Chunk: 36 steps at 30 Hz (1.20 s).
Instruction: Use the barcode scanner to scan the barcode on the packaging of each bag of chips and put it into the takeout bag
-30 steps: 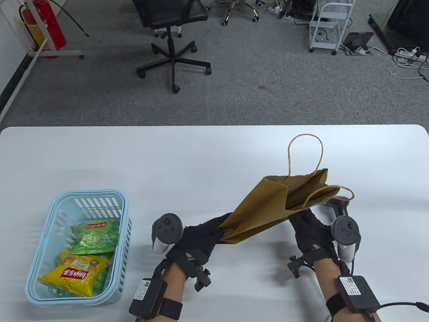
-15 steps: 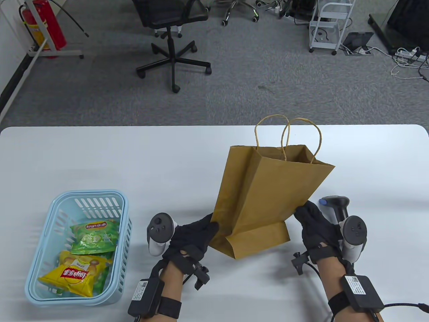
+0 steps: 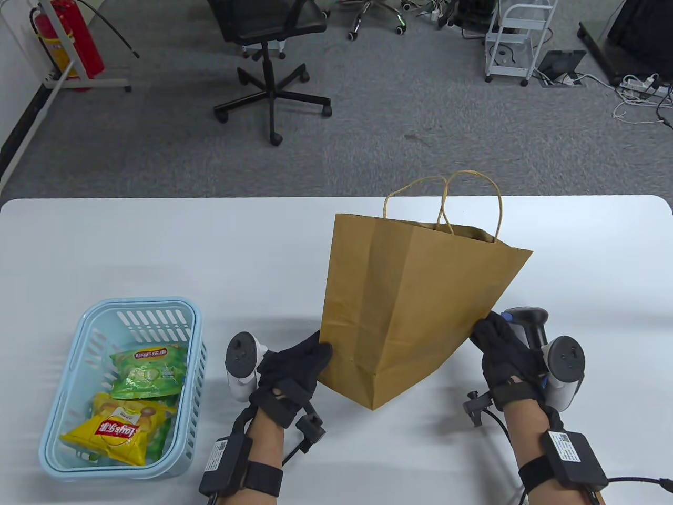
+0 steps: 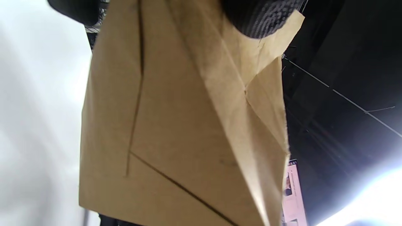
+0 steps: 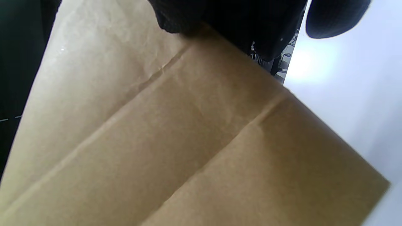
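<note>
- The takeout bag (image 3: 405, 300) stands near the table's (image 3: 157, 247) middle, mouth up, leaning right.
- The left hand (image 3: 292, 368) touches its lower left edge, the right hand (image 3: 502, 344) its right side (whether the fingers pinch the paper I cannot tell).
- Chips (image 3: 118, 426) wait in the basket (image 3: 60, 421), far left.
- Risk: if released now, the light, leaning bag may topple onto the barcode scanner (image 3: 528, 321) just right of it.

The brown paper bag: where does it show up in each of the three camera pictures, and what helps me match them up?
Table view: the paper bag stands right of centre on the white table, between the left hand and the right hand.
Left wrist view: it fills the middle, below the glove.
Right wrist view: it fills most of the frame.
Shared landmark: the white tabletop beside the bag.
</note>
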Motion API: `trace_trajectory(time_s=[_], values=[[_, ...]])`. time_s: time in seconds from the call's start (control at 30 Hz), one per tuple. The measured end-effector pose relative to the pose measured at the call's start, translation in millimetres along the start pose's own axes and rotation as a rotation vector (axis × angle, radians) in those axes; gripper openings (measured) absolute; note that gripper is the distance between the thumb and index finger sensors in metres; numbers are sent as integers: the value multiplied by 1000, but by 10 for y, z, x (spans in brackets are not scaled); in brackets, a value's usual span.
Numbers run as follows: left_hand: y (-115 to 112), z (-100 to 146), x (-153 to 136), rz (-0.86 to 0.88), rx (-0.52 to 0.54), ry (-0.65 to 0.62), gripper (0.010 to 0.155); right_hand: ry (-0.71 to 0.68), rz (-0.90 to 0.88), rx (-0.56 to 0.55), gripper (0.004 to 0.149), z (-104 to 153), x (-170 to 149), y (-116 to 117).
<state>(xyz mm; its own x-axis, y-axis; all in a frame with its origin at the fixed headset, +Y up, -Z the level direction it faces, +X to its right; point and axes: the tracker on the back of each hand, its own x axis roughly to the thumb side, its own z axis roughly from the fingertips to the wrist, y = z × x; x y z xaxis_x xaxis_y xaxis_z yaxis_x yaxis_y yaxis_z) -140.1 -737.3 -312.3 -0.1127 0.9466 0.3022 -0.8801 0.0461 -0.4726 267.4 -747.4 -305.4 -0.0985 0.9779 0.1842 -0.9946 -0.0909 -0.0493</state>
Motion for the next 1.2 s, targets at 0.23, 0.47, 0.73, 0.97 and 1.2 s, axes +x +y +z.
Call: trace_trajectory(time_s=[0.23,0.47,0.73,0.97,1.2], values=[[-44,-6,7,-15,55,16,60,52,46,-43,58,26,26,30],[-118,-161,15,-118,207,60,60,35,155,-70,64,27,123,-2],[-234,-371,-120,-168,357,95,61,69,190,-27,66,0,61,-11],[-265,-346,-165,-215,410,108,61,70,196,-26,66,-1,66,-37],[-287,-268,-173,-202,417,125,63,78,218,-19,69,2,63,-30]])
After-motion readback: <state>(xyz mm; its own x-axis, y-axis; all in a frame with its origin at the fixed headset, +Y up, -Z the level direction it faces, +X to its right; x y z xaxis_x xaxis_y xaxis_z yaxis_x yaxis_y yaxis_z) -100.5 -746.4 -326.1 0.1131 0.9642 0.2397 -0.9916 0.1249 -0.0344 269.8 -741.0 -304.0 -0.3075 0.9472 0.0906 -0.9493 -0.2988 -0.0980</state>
